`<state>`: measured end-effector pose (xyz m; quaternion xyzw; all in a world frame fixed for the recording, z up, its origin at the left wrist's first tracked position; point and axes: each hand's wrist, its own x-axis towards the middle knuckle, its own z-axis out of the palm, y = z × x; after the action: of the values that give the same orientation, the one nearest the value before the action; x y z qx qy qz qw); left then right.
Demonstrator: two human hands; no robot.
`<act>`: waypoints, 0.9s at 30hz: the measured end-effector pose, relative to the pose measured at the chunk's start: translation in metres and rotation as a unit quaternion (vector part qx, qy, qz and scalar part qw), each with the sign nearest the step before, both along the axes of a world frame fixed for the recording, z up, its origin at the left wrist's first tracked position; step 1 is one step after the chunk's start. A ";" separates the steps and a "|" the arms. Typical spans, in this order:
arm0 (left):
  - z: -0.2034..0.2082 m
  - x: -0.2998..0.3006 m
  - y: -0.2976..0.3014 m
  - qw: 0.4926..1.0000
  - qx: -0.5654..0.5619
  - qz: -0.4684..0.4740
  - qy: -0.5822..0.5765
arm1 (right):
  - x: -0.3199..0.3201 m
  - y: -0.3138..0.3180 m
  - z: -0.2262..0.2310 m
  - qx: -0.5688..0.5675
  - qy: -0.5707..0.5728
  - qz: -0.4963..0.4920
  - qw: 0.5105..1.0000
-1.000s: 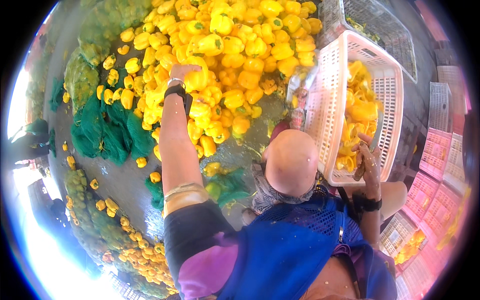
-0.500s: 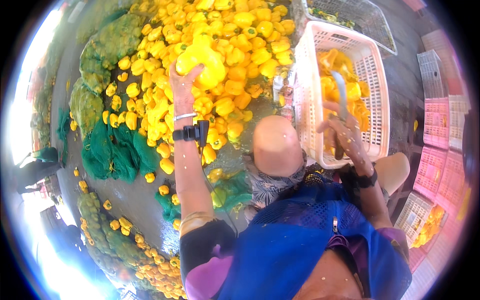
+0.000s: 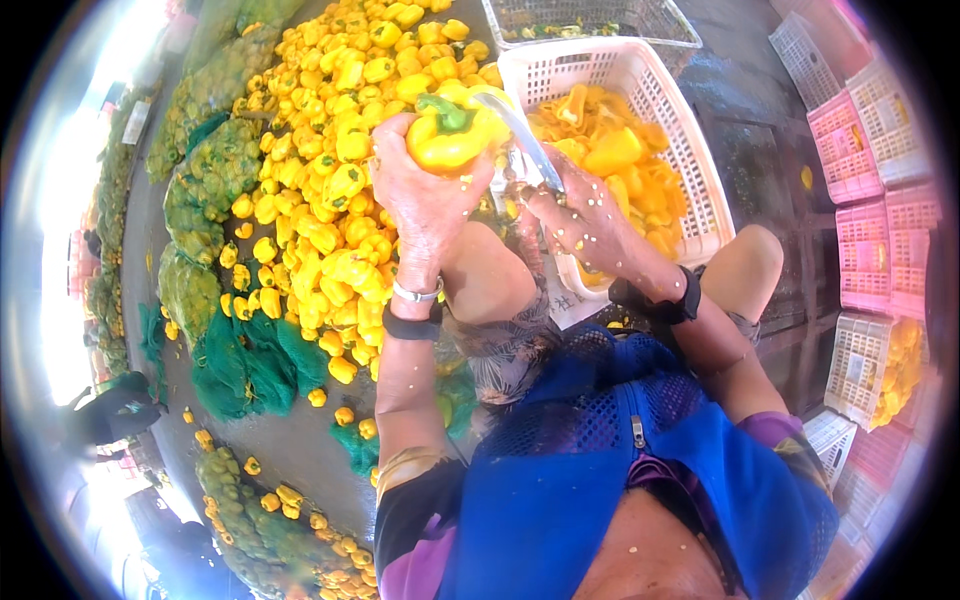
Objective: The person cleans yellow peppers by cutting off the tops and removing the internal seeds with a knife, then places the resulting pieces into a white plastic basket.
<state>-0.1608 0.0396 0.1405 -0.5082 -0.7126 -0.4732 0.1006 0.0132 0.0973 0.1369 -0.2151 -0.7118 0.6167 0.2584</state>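
My left hand (image 3: 420,200) is wrapped round a yellow bell pepper (image 3: 437,152), its green stem turned up toward me. In my right hand (image 3: 590,220) is a knife (image 3: 530,142), its handle mostly hidden by the fingers. The curved, shiny blade reaches up along the pepper's right side; whether it has cut in I cannot tell. Small pale seeds stick to my right hand and forearm. Just beyond that hand, a pale pink slotted crate (image 3: 692,150) holds cut yellow pepper pieces (image 3: 625,150).
A large heap of whole yellow peppers (image 3: 340,130) covers the floor at left. Stuffed net sacks (image 3: 195,215) and a loose green net (image 3: 245,370) lie beside it. A grey crate (image 3: 600,20) with scraps stands at the far end. Pink and white crates (image 3: 865,250) line the right.
My left hand has brought a pepper from the heap toward my middle. My right hand has raised the knife out of the crate to the pepper. The view has shifted.
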 end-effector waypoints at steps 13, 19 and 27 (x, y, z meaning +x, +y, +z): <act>-0.001 0.083 0.031 0.987 0.016 -0.074 0.145 | 0.062 0.022 -0.027 0.092 -0.034 -0.122 0.988; 0.001 0.092 0.031 0.968 0.008 -0.132 0.212 | 0.089 0.024 -0.008 0.028 -0.071 -0.091 0.993; -0.005 0.113 0.041 0.971 0.102 -0.214 -0.011 | 0.095 0.022 -0.108 0.080 -0.090 -0.063 0.991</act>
<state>-0.0474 0.0808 0.1359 -0.6307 -0.5360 -0.5597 0.0405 0.1081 0.1195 0.0289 -0.2929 -0.7642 0.5184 0.2480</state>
